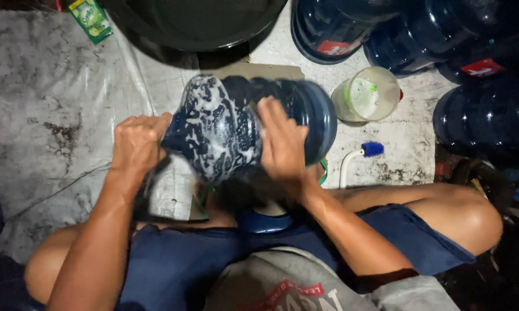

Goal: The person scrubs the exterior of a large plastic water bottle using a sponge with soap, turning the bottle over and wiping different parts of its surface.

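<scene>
A large dark-blue translucent plastic water jug (242,124), coated with white soap foam over its neck end, is held on its side between the person's knees, above the floor. The neck end is turned to the left and the broad base to the right.

The left hand (137,144) is wrapped around the narrow neck end of the jug, its grip closed there; whether something else is pinched inside the fist cannot be told, since the fingers are blurred. The right hand (282,144) is laid flat on the foamy side of the jug, fingers spread and pressed against the wall, nothing pinched.

Just beside the jug's base, to the right, a round clear plastic pitcher (367,95) holding pale soapy liquid is seen on the grey concrete floor (409,132). Below it, a white bent pipe with a blue cap (363,152) is seen near the right knee. A wrinkled grey plastic sheet (46,115) is spread over the floor on the left. At the top, the edge of a wide black basin (196,23) is visible, with a small green sachet (90,17) to its left. Several more dark-blue water jugs (443,34) are stacked along the upper right, well apart from the hands.
</scene>
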